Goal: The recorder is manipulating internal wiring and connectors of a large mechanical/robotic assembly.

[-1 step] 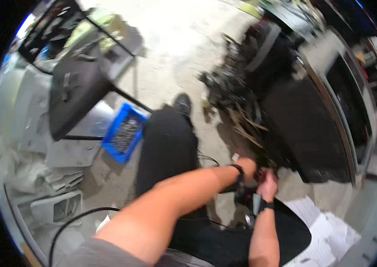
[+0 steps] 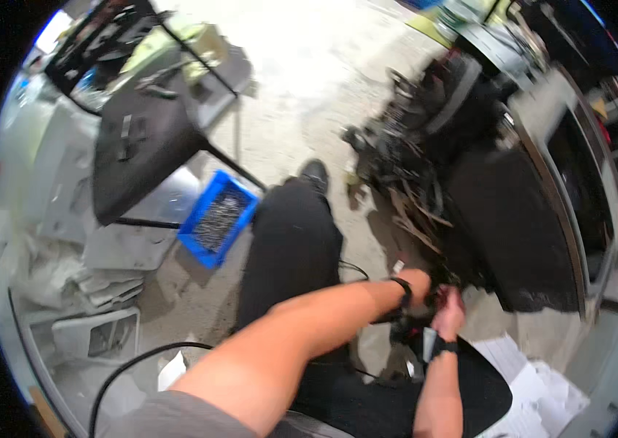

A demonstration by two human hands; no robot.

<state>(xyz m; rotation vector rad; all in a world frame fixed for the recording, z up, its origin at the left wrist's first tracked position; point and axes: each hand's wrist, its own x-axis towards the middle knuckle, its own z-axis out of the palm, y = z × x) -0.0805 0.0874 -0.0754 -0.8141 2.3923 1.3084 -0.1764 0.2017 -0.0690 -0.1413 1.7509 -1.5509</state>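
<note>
My two hands are close together low in the right half of the head view, beside a heap of dark cables and straps. My left hand (image 2: pixel 416 283), with a black band on its wrist, reaches across to the dark parts there; its fingers are mostly hidden. Next to it, my right hand (image 2: pixel 450 315) has its fingers curled in a pinch at a small dark, reddish piece, too blurred to name. A pale strip (image 2: pixel 429 343) lies against the right wrist, by another black band. The tangled dark cables (image 2: pixel 404 160) run up from the hands.
A blue bin (image 2: pixel 218 219) of small metal pieces stands left of my bent knee. Behind it is a black chair (image 2: pixel 145 146). A large dark panel with a grey frame (image 2: pixel 564 190) leans at right. White papers (image 2: pixel 528 379) lie lower right; a black cable (image 2: pixel 116 376) curves at lower left.
The whole view has shifted a little, so everything sits slightly farther right and mostly lower. Both hands stay together at the same spot beside the cable heap.
</note>
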